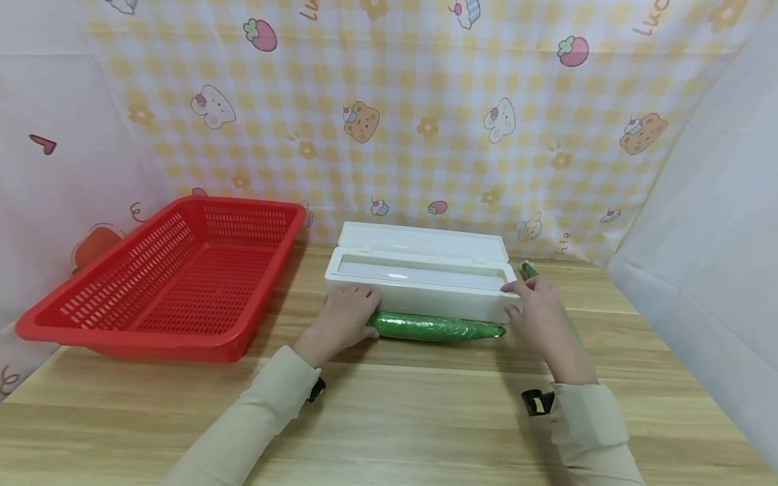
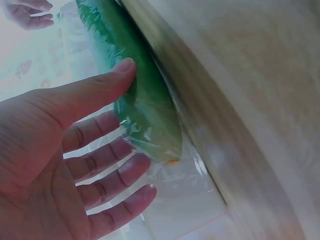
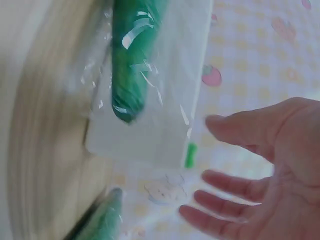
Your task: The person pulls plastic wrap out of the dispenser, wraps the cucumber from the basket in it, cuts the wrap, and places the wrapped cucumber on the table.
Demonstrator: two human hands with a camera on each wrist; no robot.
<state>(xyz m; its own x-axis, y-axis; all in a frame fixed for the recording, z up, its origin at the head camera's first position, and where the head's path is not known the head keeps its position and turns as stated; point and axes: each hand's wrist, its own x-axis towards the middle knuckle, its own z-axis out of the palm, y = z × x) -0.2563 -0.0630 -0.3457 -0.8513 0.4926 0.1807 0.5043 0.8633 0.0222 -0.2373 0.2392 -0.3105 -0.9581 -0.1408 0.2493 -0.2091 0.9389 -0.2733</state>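
A cucumber (image 1: 437, 328) wrapped in clear film lies along the front of a white box with its lid up, a cling film dispenser (image 1: 425, 299). My left hand (image 1: 346, 317) holds the cucumber's left end, thumb on its near side and fingers toward the dispenser. Loose cling film (image 2: 192, 185) extends past that end in the left wrist view. At the dispenser's right end, my right hand (image 1: 537, 314) has its fingers spread and holds nothing. In the right wrist view, the hand (image 3: 260, 175) is apart from the wrapped cucumber (image 3: 131, 75).
Another cucumber (image 1: 529, 270) lies on the wooden table (image 1: 425, 418), partly hidden behind my right hand. At the left stands a red plastic basket (image 1: 164, 344). A checked cloth (image 1: 425, 135) hangs behind the dispenser, with pale cloth at both sides.
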